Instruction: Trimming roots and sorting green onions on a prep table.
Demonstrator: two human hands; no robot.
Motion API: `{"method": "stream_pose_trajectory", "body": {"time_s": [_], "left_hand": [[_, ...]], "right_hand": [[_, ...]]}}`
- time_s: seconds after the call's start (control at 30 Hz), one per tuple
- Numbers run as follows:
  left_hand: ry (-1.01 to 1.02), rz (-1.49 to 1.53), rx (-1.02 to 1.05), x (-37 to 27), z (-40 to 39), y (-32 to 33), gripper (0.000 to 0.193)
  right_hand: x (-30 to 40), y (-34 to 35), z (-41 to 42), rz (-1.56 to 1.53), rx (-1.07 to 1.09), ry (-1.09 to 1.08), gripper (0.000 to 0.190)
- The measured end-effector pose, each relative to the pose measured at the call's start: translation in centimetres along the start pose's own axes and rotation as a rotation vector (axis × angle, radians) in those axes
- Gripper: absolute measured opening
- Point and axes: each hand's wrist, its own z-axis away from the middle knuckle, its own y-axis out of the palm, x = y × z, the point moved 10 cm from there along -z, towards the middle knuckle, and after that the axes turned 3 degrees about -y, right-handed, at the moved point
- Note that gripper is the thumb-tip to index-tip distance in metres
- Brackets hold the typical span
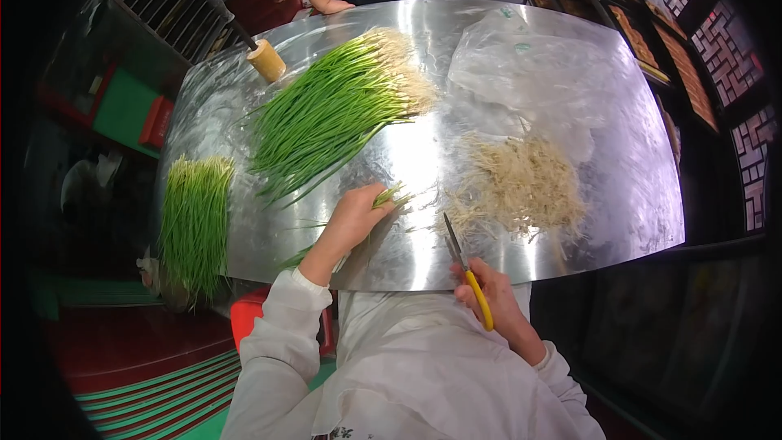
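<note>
My left hand (pixel 357 214) grips a small bunch of green chives (pixel 386 195), its pale cut ends poking out past my fingers to the right. Some of its leaves trail below my wrist near the table's front edge. In my right hand (pixel 493 293) is a pair of scissors (pixel 478 299) with yellow handles, blades pointing up and away from me. Beyond the blades lies a loose heap of tan root trimmings (pixel 528 183). A large pile of chives with roots attached (pixel 333 110) rests behind my left hand. At the left edge sits a trimmed bundle of chives (pixel 197 220).
The shiny metal table (pixel 421 256) curves around me. A clear plastic bag (pixel 525 67) lies flat at the back right. At the back left stands a wooden cylinder with a dark handle (pixel 266 61). Another person's hand (pixel 336 6) leans on the far edge. Racks with trays (pixel 635 36) stand right.
</note>
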Motion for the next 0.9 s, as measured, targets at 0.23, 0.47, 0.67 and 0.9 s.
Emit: {"method": "stream_pose_trajectory", "body": {"time_s": [0.23,0.47,0.67,0.9], "left_hand": [[-0.076,0.519,0.126,-3.7,1.3,0.0,0.019],[-0.027,0.461,0.231,-6.3,2.3,1.4,0.019],[-0.034,0.409,0.266,-6.9,2.4,2.1,0.024],[-0.072,0.479,0.157,-5.7,2.2,0.3,0.021]], "right_hand": [[0.7,0.1,-0.5,0.082,0.017,-0.023,0.072],[1.0,-0.3,-0.4,0.105,0.017,0.005,0.076],[0.6,-0.7,0.1,0.132,-0.035,0.024,0.058],[-0.9,-0.8,0.4,0.083,-0.101,0.090,0.050]]}}
